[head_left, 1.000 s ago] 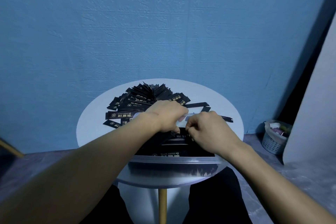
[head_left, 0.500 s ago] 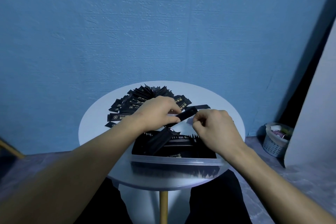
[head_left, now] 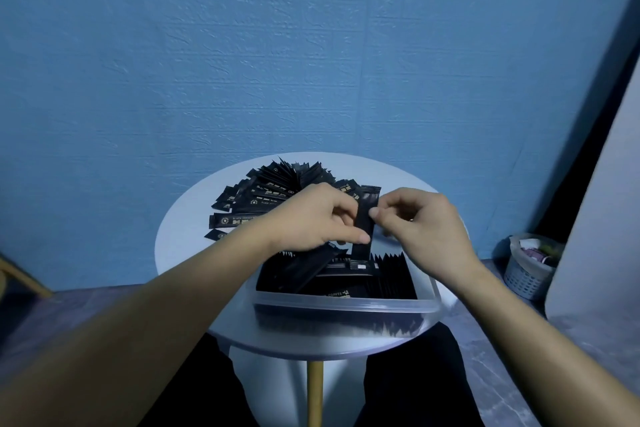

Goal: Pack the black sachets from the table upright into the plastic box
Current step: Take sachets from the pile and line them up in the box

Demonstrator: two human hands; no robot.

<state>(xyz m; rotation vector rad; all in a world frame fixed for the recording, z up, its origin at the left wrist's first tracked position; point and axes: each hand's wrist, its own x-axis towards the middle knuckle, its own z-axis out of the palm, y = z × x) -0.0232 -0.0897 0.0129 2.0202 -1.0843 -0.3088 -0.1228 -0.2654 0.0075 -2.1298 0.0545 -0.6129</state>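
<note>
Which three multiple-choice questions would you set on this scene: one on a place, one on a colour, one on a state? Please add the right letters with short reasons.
1. Where does the pile of loose sachets lie? A. on the table, beyond the plastic box; B. on the floor; C. on a chair.
2. What colour is the wall? A. yellow; B. blue; C. red.
3. How is the held sachet kept? A. flat on the table; B. crumpled in one fist; C. upright, pinched by the left hand and the right hand.
1 A: the pile lies past the box's far rim. 2 B: the wall is blue throughout. 3 C: it stands upright between both hands.
</note>
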